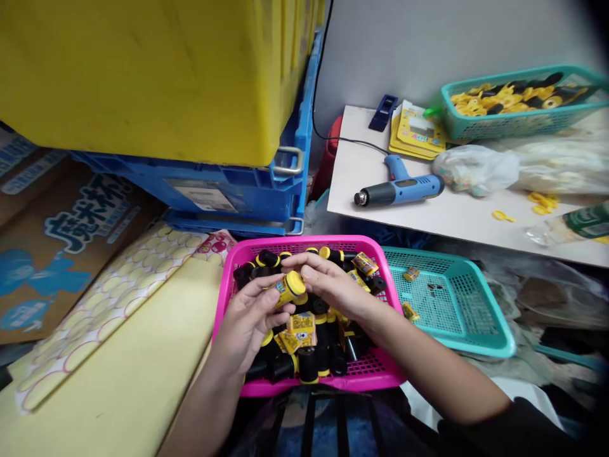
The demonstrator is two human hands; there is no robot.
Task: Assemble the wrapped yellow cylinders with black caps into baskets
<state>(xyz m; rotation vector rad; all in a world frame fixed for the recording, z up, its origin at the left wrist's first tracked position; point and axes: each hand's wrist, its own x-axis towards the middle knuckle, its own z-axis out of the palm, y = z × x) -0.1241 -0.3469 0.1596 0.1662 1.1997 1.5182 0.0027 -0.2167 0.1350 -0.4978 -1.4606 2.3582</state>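
Observation:
A pink basket (304, 244) sits in front of me, filled with several small black rolls with yellow caps and yellow-wrapped ones. My left hand (245, 320) and my right hand (328, 282) meet above it, both closed on one yellow-wrapped roll (290, 289) with a yellow cap. The left fingers pinch it from below and the right fingers curl over it from above. More wrapped rolls (301, 325) lie just under the hands.
A teal basket (457, 304) with a few small yellow pieces stands right of the pink one. On the white table lie a blue heat gun (399, 189), plastic bags and another teal basket (518, 105) of yellow rings. Yellow and blue crates (200, 152) rise at the back left.

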